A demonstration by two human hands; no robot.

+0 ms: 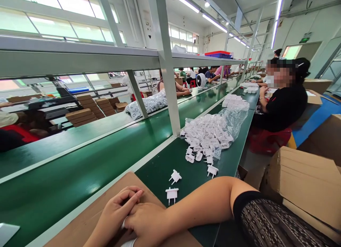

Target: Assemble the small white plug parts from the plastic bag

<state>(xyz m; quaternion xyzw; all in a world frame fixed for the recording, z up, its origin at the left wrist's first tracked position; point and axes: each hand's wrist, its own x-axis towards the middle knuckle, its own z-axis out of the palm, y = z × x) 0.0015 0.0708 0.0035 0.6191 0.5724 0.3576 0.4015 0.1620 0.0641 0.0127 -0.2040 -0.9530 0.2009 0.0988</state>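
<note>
Over a brown cardboard sheet [80, 224] at the bench's near end, my two hands are together. The fingers of my left hand [121, 206] are curled closed, resting against the right. My right hand [149, 218] reaches across from the right, its fingers bent down and closed. White bits show at its fingers; I cannot make out what they are, and any held thing is hidden. Just beyond lie two white two-pin plug pieces, one plug piece [172, 194] nearer and another plug piece [175, 176] behind. A third plug piece [212, 170] lies farther right.
A heap of white plug pieces [205, 133] spills from a clear plastic bag [234, 119] on the green bench. A green conveyor belt [106, 162] runs along the left, with a metal post [169, 80] beside it. Cardboard boxes [306, 183] stand right. A co-worker [287, 98] sits farther along.
</note>
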